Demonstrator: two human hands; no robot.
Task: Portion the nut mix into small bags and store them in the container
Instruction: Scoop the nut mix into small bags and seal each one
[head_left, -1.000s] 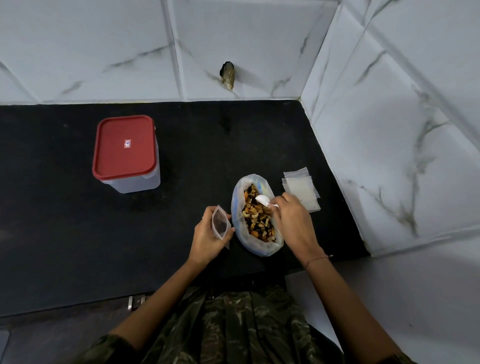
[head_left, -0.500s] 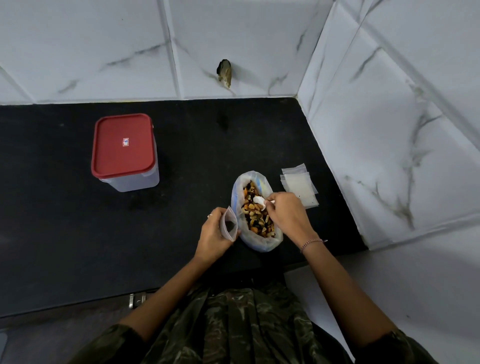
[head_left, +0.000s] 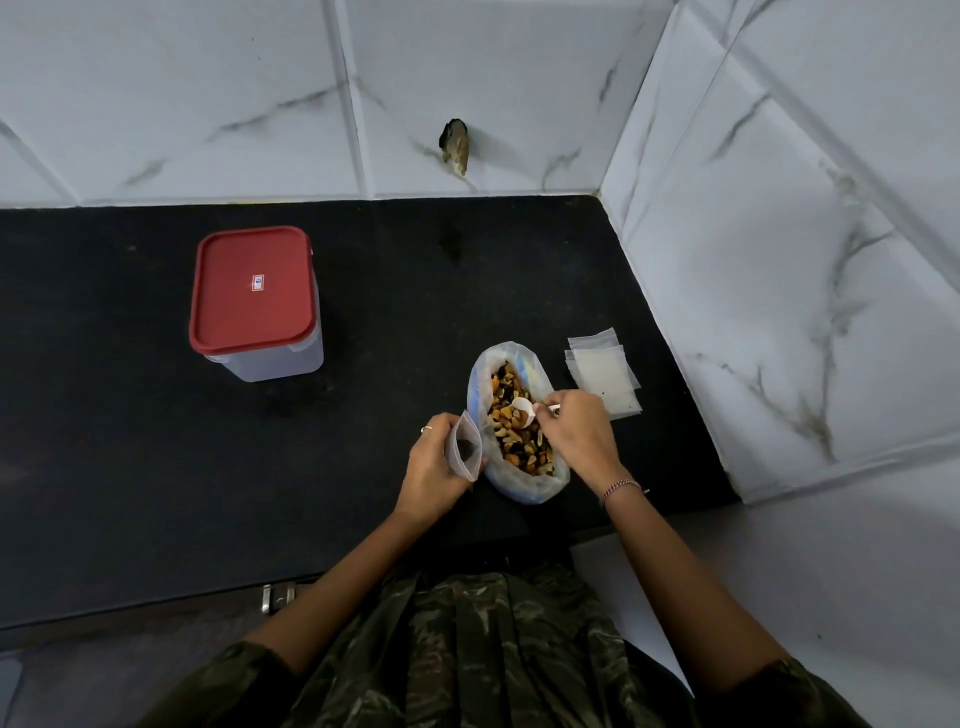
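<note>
The right hand (head_left: 576, 436) pinches the handle of a small white spoon (head_left: 523, 410), its bowl sitting on the nut mix (head_left: 517, 436) inside the open big bag (head_left: 524, 486), much as half a second ago. The left hand (head_left: 434, 470) has kept its fingers curled around a small bag (head_left: 464, 451), mouth open, just beside the big bag's rim. Spare small bags (head_left: 602, 371) lie just beyond the right fingers. The red-lidded container (head_left: 254, 291) stands closed, well apart from the left fingers.

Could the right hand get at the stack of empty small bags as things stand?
Probably yes: the stack of empty small bags lies uncovered just beyond the right hand, though its grip holds a white spoon.
</note>
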